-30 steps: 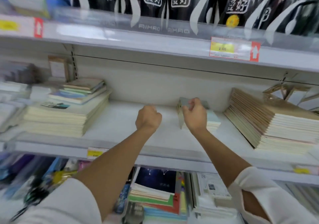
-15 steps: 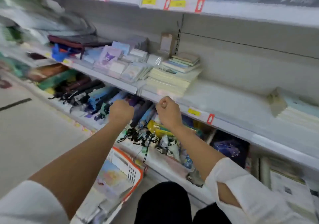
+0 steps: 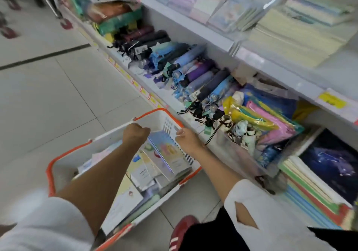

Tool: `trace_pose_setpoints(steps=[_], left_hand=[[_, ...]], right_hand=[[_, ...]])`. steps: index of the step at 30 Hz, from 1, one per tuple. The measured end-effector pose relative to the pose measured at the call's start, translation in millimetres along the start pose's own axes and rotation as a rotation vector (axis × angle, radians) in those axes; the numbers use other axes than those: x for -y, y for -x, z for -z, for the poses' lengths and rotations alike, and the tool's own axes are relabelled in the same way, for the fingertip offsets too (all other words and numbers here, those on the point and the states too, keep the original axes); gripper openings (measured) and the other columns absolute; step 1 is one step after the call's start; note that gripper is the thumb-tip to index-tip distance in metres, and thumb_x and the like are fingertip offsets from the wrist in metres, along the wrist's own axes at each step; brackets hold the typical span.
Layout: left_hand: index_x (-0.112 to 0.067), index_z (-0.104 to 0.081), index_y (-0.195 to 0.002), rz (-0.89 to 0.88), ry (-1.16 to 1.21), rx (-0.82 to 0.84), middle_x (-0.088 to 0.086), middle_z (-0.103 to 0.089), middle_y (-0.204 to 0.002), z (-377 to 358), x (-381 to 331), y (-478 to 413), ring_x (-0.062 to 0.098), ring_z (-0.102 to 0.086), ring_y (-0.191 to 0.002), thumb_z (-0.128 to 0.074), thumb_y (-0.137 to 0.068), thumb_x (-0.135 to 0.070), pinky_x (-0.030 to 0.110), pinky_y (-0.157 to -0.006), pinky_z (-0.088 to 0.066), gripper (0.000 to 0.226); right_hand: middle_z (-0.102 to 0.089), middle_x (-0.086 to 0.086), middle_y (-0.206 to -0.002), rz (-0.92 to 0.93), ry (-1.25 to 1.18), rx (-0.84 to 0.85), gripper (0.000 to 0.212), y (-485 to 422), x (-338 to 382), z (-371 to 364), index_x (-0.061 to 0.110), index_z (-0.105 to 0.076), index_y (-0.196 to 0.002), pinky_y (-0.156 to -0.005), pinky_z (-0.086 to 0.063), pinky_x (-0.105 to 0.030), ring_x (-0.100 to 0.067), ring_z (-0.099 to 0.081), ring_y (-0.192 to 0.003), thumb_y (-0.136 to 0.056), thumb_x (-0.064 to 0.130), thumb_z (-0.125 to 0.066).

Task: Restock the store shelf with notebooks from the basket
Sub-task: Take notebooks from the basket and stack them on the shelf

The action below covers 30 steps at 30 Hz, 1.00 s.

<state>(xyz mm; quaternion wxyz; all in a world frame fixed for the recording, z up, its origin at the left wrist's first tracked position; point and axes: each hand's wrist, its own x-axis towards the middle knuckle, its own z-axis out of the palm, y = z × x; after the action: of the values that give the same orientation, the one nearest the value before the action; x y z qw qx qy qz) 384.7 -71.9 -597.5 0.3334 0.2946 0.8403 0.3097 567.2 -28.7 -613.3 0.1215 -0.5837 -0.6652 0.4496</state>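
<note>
So we're leaning over the basket (image 3: 151, 113), which is sitting on the floor tiles (image 3: 58, 88) just beside the bottom edge of the shelving, and we're guessing this is the pick-up-another-one step. The notebooks (image 3: 168, 154) are lying in a loose heap inside it, with the pastel one on top leaning toward the far right corner. Our left hand (image 3: 135, 135) is hanging over the basket's far end as a closed fist, carrying nothing we're able to see. Our right hand (image 3: 188, 140) is hovering at that far right corner with its fingers bent down. It's too blurry, so we're not managing to tell if it's touching a cover or gripping anything. Next move, we're thinking: getting fingers under the top notebook, lifting it clear of the rim, then carrying it up to the shelf (image 3: 275, 67), where cream stacks (image 3: 296, 39) are already sitting near its front edge. Around us, folded umbrellas (image 3: 193, 70) are crowding the lower shelf, bright plastic packets (image 3: 261, 119) are piling up next to them, and a red shoe (image 3: 184, 229) is poking out by the basket's near corner.
</note>
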Motion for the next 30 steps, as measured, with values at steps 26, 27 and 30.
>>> trace_pose_setpoints(steps=[26, 27, 30], left_hand=[[-0.01, -0.042, -0.105, 0.368, 0.252, 0.075, 0.012, -0.055, -0.101, -133, 43, -32, 0.026, -0.056, -0.088, -0.06, -0.088, -0.006, 0.046, -0.081, -0.056, 0.026], [-0.01, -0.043, -0.106, 0.355, 0.27, 0.092, 0.011, -0.057, -0.097, -128, 42, -30, 0.026, -0.057, -0.085, -0.06, -0.086, -0.002, 0.044, -0.076, -0.057, 0.027], [-0.013, -0.047, -0.107, 0.283, 0.32, 0.145, 0.011, -0.059, -0.093, -101, 35, -23, 0.032, -0.061, -0.087, -0.055, -0.088, 0.001, 0.043, -0.07, -0.057, 0.024]], right_hand=[[-0.062, -0.005, -0.105, -0.17, -0.191, -0.001, 0.026, -35, -80, -21, 0.02, -0.059, -0.108, -0.077, -0.055, -0.035, -0.023, -0.064, -0.088, -0.087, 0.008, -0.05], [-0.062, -0.005, -0.105, -0.172, -0.195, 0.003, 0.027, -34, -78, -21, 0.019, -0.059, -0.109, -0.075, -0.054, -0.034, -0.022, -0.063, -0.085, -0.086, 0.007, -0.049], [-0.061, -0.007, -0.112, -0.165, -0.185, -0.014, 0.029, -30, -71, -16, 0.016, -0.06, -0.113, -0.082, -0.053, -0.035, -0.024, -0.061, -0.096, -0.087, 0.007, -0.05]])
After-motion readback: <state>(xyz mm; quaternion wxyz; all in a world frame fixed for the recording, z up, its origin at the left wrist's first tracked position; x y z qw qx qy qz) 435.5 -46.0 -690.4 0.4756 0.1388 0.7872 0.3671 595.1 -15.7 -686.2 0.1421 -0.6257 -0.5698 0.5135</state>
